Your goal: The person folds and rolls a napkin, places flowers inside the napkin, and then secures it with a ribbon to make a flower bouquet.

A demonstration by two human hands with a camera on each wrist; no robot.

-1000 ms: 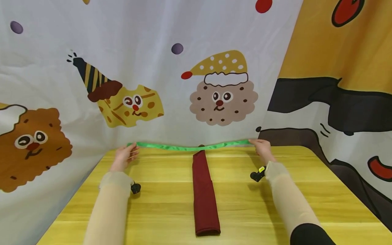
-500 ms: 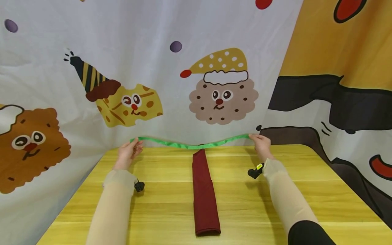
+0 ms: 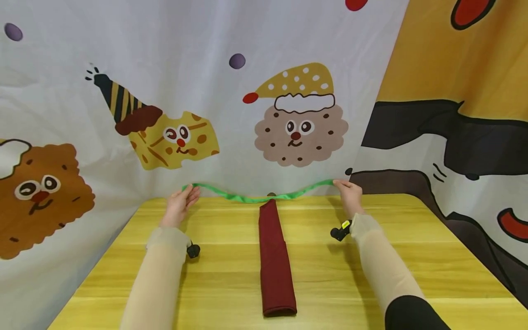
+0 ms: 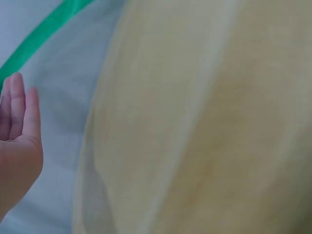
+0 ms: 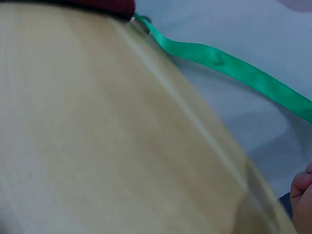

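Observation:
A green ribbon (image 3: 241, 199) hangs in a sagging curve between my two hands at the far edge of the table. My left hand (image 3: 179, 205) pinches its left end, with the other fingers extended. On the other side, my right hand (image 3: 349, 195) pinches the right end. The ribbon's low middle passes right at the far tip of a folded dark red cloth (image 3: 276, 261), which lies lengthwise on the table. In the right wrist view the ribbon (image 5: 234, 68) runs from the cloth (image 5: 78, 4) towards the right hand (image 5: 303, 192), mostly out of frame.
The wood-grain table (image 3: 222, 275) ends at a hanging printed curtain (image 3: 198, 73) with cartoon figures. A small dark round thing (image 3: 271, 195) sits at the table's far edge behind the cloth tip. Black wrist cameras (image 3: 340, 230) jut inward from both sleeves.
My hands have come closer together, the left moving right and slightly up, the right slightly up. The ribbon's ends have risen and its sag has deepened. The red cloth lies as before.

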